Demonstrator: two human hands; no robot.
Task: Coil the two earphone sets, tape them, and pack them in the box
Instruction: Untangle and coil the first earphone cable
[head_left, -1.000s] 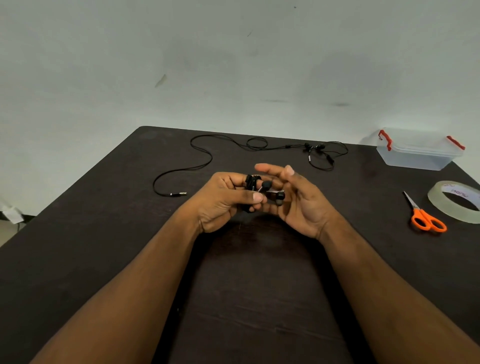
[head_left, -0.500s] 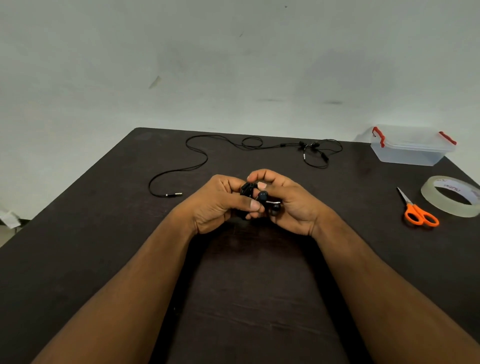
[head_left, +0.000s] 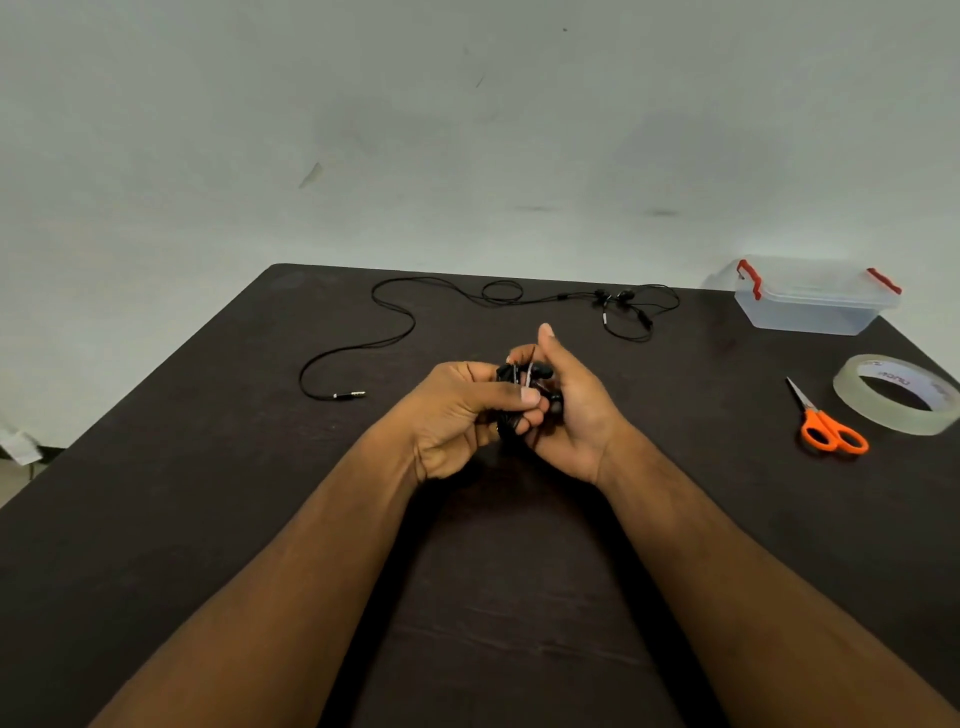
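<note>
Raising right hand (head_left: 569, 410) thumb since earlier; both hands pinch coiled earphones (head_left: 524, 384).

most of the coiled earphone set (head_left: 524, 387) i can't see: my left hand (head_left: 457, 415) and right hand (head_left: 569, 410) cover it. the tape roll (head_left: 896, 395) runs off the right edge, its print too small to read. both my forearms leave the bottom edge.

Dark table (head_left: 208, 519): loose earphones (head_left: 410, 322), lidded box (head_left: 810, 306), scissors (head_left: 826, 423), tape roll (head_left: 896, 392)
</note>
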